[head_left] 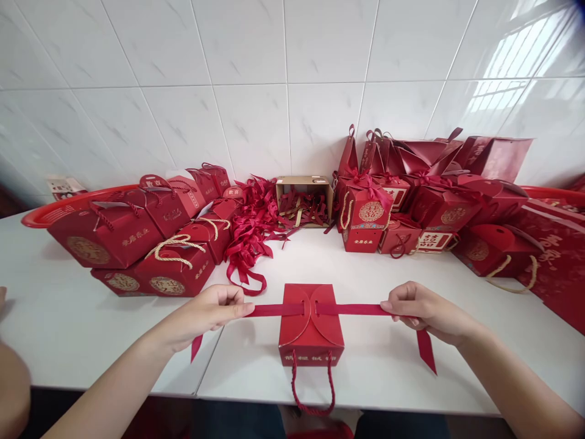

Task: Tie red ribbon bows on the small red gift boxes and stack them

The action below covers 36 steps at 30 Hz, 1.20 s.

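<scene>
A small red gift box [292, 335] stands on the white table in front of me, its curved top flaps folded together. A dark red ribbon [356, 309] passes through slots in the top and stretches level to both sides. My left hand [219, 311] pinches the ribbon's left part, with the tail hanging below. On the other side my right hand [415, 308] pinches the right part, and its cut end dangles under the fingers. From the box's near side a twisted red cord handle [313, 410] droops over the table edge.
Stacked red gift boxes [132, 238] stand at left, beside a heap of loose red ribbons [251, 225]. An open cardboard box [304, 181] holds more strips. More decorated boxes [365, 213] and a large red bag [548, 256] fill the right. Part of another person's arm [11, 384] shows at far left.
</scene>
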Tool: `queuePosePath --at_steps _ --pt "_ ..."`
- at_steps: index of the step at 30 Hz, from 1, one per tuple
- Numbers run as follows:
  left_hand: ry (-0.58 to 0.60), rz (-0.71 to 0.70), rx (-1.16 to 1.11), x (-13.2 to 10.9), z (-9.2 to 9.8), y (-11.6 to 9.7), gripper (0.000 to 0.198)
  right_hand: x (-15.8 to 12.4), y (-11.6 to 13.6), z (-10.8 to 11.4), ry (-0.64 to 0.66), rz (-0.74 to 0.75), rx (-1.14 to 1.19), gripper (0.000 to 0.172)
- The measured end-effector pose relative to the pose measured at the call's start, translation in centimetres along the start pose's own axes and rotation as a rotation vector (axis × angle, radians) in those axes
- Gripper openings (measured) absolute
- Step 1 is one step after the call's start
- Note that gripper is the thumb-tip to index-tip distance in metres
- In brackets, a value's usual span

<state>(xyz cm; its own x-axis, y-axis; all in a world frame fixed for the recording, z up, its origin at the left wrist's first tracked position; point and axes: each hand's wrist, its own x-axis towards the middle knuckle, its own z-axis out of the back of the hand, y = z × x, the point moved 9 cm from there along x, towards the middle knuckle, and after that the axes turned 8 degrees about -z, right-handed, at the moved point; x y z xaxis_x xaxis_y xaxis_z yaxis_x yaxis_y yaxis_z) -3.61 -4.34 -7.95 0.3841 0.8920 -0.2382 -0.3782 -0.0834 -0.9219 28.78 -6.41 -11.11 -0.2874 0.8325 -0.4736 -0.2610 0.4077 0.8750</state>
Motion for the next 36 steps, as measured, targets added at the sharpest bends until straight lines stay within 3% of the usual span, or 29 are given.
queuePosePath --at_steps 6,10,16,21,28,33,36 --pt "-0.009 0.034 0.085 0.0 -0.8 0.9 0.044 0.6 -0.8 0.0 -0.045 0.02 -0.151 0.041" --pt "-0.022 -0.052 0.153 1.0 -1.5 0.9 0.041 1.1 -1.1 -0.1 -0.102 0.056 -0.234 0.039" --pt "-0.003 -0.121 0.249 2.6 -3.2 1.3 0.045 2.6 -2.4 -2.6 -0.173 0.031 -0.34 0.039" --pt "0.005 -0.152 0.232 3.1 -3.8 1.5 0.043 3.5 -2.1 -3.7 -0.267 0.092 -0.424 0.045" --pt "0.013 -0.185 0.19 3.3 -4.6 2.2 0.042 4.0 -1.2 -4.3 -0.304 0.116 -0.514 0.044" --pt "-0.115 -0.216 0.167 2.2 -2.6 2.1 0.04 2.8 -1.3 -3.1 -0.362 0.114 -0.49 0.048" --pt "-0.201 -0.218 0.161 0.9 -0.6 2.0 0.04 1.6 -1.0 -1.6 -0.444 0.212 -0.427 0.037"
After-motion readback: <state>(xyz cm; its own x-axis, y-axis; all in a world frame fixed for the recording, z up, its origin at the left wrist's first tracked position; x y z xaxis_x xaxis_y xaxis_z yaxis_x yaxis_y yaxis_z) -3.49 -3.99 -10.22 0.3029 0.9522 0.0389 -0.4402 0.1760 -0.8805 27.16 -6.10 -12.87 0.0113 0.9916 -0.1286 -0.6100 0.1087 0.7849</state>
